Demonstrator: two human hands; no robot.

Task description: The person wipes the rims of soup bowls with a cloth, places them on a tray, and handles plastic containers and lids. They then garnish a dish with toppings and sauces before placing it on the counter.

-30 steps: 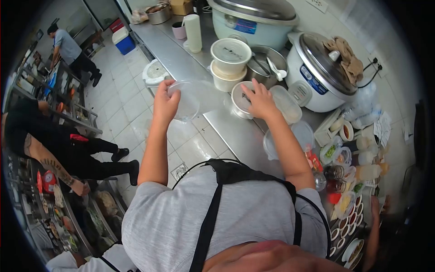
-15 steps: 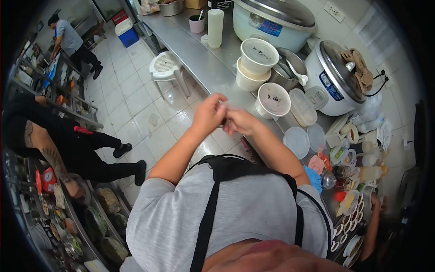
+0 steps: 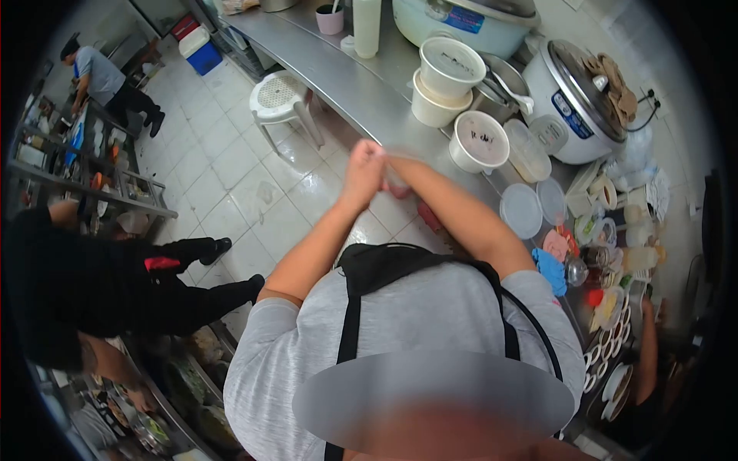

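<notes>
My left hand (image 3: pixel 364 170) is raised in front of my chest, over the floor beside the steel counter's front edge. Its fingers are curled in, and a faint translucent smear shows at its fingertips; what it holds, if anything, cannot be made out. Just right of it, my right hand (image 3: pixel 397 187) is blurred and mostly hidden behind its own wrist. Nearest on the counter (image 3: pixel 338 84) are a lidded white tub (image 3: pixel 479 141) with writing on its lid and two more tubs (image 3: pixel 446 81), one stacked on the other.
Rice cookers (image 3: pixel 576 100) stand behind the tubs. Round clear lids (image 3: pixel 521 210) and several small cups lie to the right. A white stool (image 3: pixel 278 96) stands on the tiled floor. A person in black (image 3: pixel 100 284) is at left, another person (image 3: pixel 108 77) farther back; a co-worker's arm (image 3: pixel 648 346) shows at right.
My hands have shifted slightly; the right one has turned mostly out of sight behind its wrist. The view has moved, and the person in black has changed posture.
</notes>
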